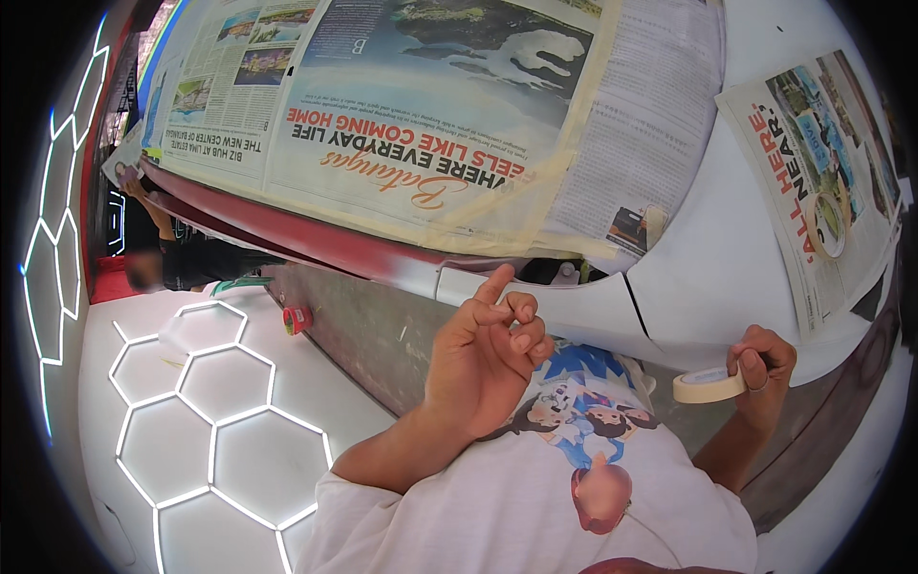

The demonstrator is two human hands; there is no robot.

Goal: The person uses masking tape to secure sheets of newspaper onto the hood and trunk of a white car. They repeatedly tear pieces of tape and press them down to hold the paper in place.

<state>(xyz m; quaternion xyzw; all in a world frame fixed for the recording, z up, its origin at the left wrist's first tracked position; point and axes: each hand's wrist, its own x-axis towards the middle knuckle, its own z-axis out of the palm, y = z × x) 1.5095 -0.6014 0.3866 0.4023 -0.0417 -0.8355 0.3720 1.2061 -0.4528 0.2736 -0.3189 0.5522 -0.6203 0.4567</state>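
My left hand [488, 359] is raised palm up at the car's white edge, index finger pointing out and the other fingers loosely bent. Nothing shows in it, and its fingertip is close to the lower border of the newspaper masking [382, 124]. Out to the right, my right hand [765, 368] grips a roll of cream masking tape [710, 386] by its rim. The newspaper covers a broad curved part of the car and is held by strips of pale tape. Below it runs a red and white painted panel [402, 271]; a dark gap with a bracket [566, 272] shows beside my left fingertip.
Another newspaper sheet [813, 182] lies on the white bodywork at right, with a second tape roll [827, 225] on it. A co-worker in dark clothing [196, 263] is at far left by the car. A red container [296, 320] stands on the floor. Hexagonal lights glow at left.
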